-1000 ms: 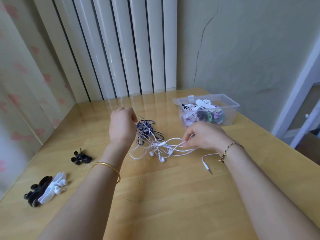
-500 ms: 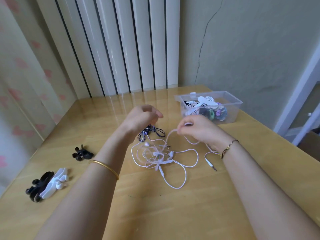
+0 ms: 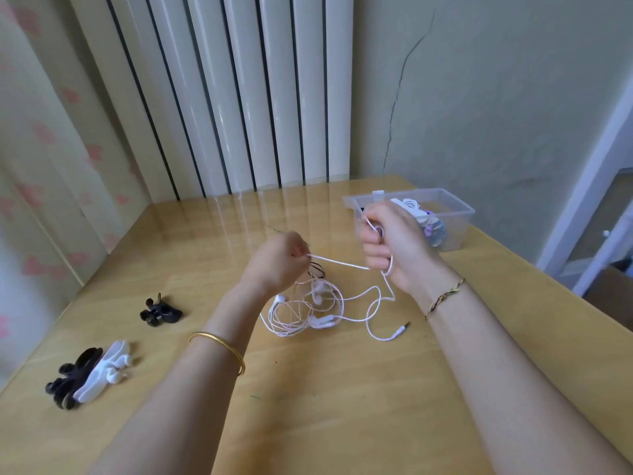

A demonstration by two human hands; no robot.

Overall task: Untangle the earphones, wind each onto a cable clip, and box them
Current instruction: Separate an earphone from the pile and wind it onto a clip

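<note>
A wooden table (image 3: 342, 389) bears a clear box (image 3: 455, 217) of wound earphones just behind the right hand (image 3: 394, 245), which partly hides it. One set of white earphones (image 3: 318, 320) lies tangled beneath both hands. The right hand fists its cable and the left hand (image 3: 277, 265) pinches it, taut between them. Three cable clips lie left of the left hand: a black clip (image 3: 161, 311) nearest, then another black clip (image 3: 72, 382) against a white clip (image 3: 102, 368).

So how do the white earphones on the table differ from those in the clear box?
The white earphones sprawl in loose loops; the boxed earphones sit bundled. The left hand and right hand hold the white earphones; the boxed earphones lie unheld. Both include white cable.
</note>
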